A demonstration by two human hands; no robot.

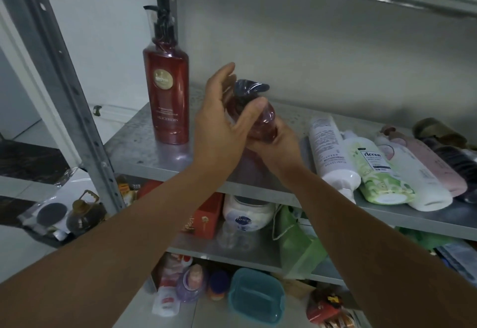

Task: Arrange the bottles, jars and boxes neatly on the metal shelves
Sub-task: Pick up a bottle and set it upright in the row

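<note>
Left forearm [116, 250] and right forearm [374, 237] fill the near field, both reaching onto the metal shelf [136, 146].

Landmark: standing red bottle [167, 95], upright near the shelf's left post [77, 100].

- Held red bottle [260, 123]: just right of the landmark, apart from it, same shelf level. Pump head wrapped in film, pointing up and a bit away from the camera. Long axis is near vertical with a slight tilt. The base is hidden behind the hands, so I can't tell if it touches the shelf.
- left hand [222, 126]: on the landmark side of the held bottle. The thumb is curled over its shoulder under the pump and the fingers reach up behind the neck. It's gripping.
- right hand [278, 144]: on the far side from the landmark and lower, with fingers wrapped round the body from beneath. It's gripping too and looks to carry the weight.
- Further right of the landmark, a row lies flat with caps toward the back: white bottle [330, 152], green bottle [376, 170], then pale, pink and dark ones.

Judgement: step in hand is standing this bottle beside the landmark. The move turns on the axis, so square the base down first, then release. The left hand is nearer the gap, so it steers. Risk: a tall narrow bottle tips if released while tilted.
</note>
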